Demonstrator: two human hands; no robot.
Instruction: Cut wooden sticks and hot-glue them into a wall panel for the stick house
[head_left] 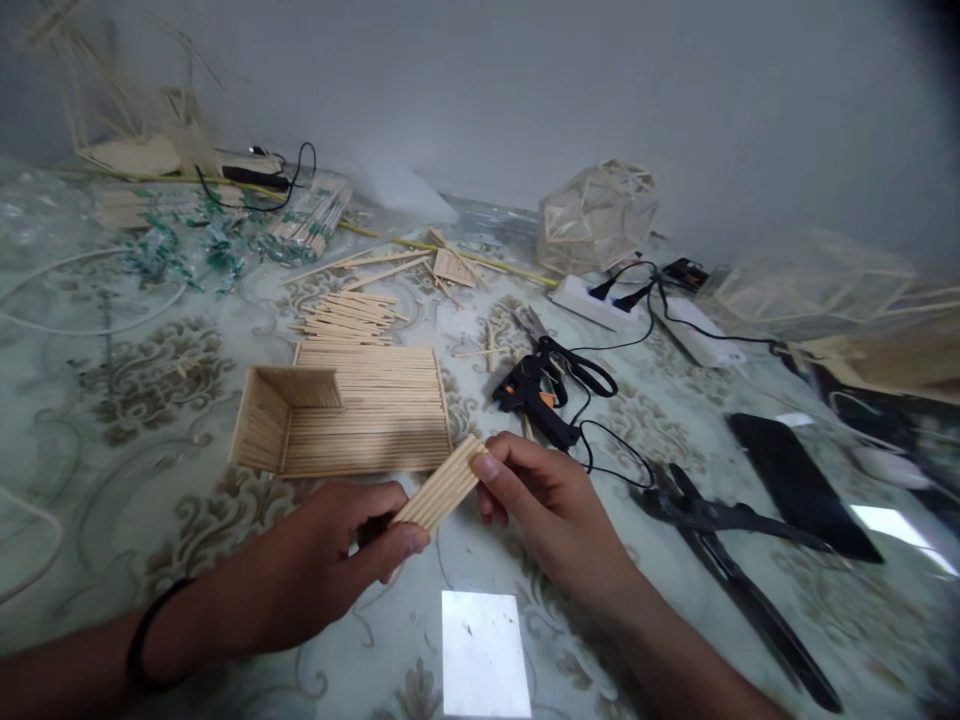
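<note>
My left hand (330,560) and my right hand (544,500) together hold a small panel of glued wooden sticks (442,487), one hand pinching each end, just above the table. Right behind it lies a larger stick panel with two upright walls (360,410), like part of an open box. A pile of loose sticks (349,317) lies beyond that box.
A black glue gun (536,395) with its cable lies right of the box. Black shears (720,540) and a dark phone (802,485) lie at the right. A power strip (592,300), a stick polyhedron (596,215) and stick packets (307,222) stand farther back by the wall.
</note>
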